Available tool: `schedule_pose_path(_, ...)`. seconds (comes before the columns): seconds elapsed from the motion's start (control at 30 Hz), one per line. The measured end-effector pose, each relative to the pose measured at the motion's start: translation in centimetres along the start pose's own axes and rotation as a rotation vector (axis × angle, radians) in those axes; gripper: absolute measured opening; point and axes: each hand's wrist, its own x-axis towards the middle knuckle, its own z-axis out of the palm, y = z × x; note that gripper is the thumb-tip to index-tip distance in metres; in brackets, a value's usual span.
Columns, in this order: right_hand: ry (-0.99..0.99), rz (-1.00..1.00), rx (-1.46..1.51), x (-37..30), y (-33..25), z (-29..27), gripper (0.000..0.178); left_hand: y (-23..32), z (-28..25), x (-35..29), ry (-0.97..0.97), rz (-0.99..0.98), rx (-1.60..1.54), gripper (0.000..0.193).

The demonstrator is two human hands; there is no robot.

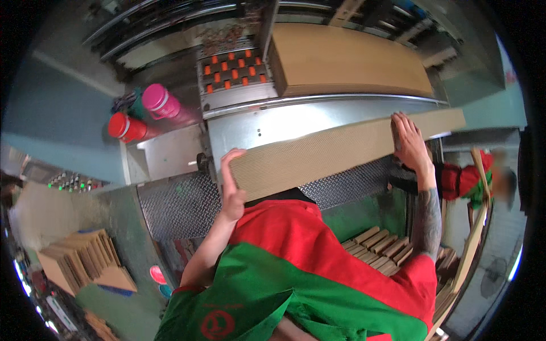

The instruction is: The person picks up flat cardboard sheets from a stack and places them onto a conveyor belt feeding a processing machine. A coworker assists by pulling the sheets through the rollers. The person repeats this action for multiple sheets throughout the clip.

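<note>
A long stack of corrugated cardboard sheets [318,159] lies across in front of my body, its ridged cut edges facing up. My left hand [232,184] grips its left end, fingers curled over the corner. Farther right, my right hand [410,142] holds the stack's far side, with the fingertips bent over the edge. The stack slants slightly, its right end farther from me, above the near part of a shiny metal table [239,128].
Beyond the table lies a big pile of flat cardboard [347,57], beside a bed of orange rollers [236,71]. Pink [161,101] and red jugs [126,128] stand left. Cardboard stacks [85,258] sit lower left. A co-worker [469,179] is at right. Patterned metal plate [350,184] runs below.
</note>
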Motion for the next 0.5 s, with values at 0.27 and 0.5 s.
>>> schedule_pose_path(0.27,-0.016,0.335,-0.268,2.1,10.4,5.8,0.093,-3.2,10.0,6.6,-0.293,0.121,0.358,0.133)
schedule_pose_path(0.5,0.124,0.362,-0.067,2.8,3.9,4.3,0.106,-4.1,10.6,9.6,-0.386,0.133,0.336,0.114)
